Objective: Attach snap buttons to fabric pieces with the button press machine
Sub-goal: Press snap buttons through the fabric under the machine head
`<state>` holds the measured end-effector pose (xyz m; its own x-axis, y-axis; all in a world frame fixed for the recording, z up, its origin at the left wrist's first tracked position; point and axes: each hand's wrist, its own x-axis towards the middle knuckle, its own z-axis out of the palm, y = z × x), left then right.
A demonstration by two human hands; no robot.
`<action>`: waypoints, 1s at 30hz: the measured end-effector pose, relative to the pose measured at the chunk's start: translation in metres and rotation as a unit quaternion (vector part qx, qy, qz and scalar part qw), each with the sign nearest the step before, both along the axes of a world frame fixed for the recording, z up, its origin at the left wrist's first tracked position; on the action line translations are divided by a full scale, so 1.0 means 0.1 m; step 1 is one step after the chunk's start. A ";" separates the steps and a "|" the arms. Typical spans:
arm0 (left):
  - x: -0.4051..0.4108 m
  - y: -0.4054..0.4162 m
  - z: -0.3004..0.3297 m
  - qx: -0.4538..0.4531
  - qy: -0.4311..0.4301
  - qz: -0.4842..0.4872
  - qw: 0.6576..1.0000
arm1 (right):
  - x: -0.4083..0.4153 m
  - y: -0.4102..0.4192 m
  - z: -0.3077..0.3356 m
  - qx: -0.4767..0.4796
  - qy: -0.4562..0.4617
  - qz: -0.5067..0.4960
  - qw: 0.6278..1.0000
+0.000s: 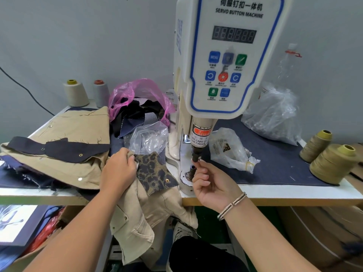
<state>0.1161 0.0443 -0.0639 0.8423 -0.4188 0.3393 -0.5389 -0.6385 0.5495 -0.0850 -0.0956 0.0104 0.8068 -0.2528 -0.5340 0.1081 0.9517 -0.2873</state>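
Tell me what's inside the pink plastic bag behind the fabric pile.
The pink plastic bag holds dark fabric scraps, black and denim-blue, spilling out of its open front. Whatever lies deeper in the bag is covered by those scraps and cannot be seen.

The button machine [225, 55] up top is glossy white plastic, with a dark metal punch [196, 155] under it. Left side: matt tan cloth [78, 122] with frayed edges, plus a leopard-print fabric patch [155, 171], kinda coarse weave. Crinkly clear plastic bags [273, 114] on the right, on matt navy denim [275, 165].
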 end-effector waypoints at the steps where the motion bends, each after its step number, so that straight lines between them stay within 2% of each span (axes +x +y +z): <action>1: 0.00 0.00 0.00 0.002 0.001 0.000 1.000 | 0.00 0.01 0.00 0.003 0.001 -0.003 1.000; 15: 0.01 -0.01 -0.01 -0.001 -0.003 0.002 1.000 | 0.00 0.17 0.10 0.067 0.001 -0.062 0.996; 21: 0.02 -0.01 -0.01 -0.002 -0.002 0.003 1.000 | 0.00 0.18 0.13 0.050 0.006 -0.058 0.997; 26: 0.02 -0.01 -0.01 0.000 -0.002 0.004 1.000 | -0.02 0.20 0.04 0.047 -0.028 -0.050 0.997; 30: 0.01 -0.01 0.00 0.000 0.002 0.002 1.000 | -0.09 0.24 -0.09 0.008 -0.019 -0.041 0.999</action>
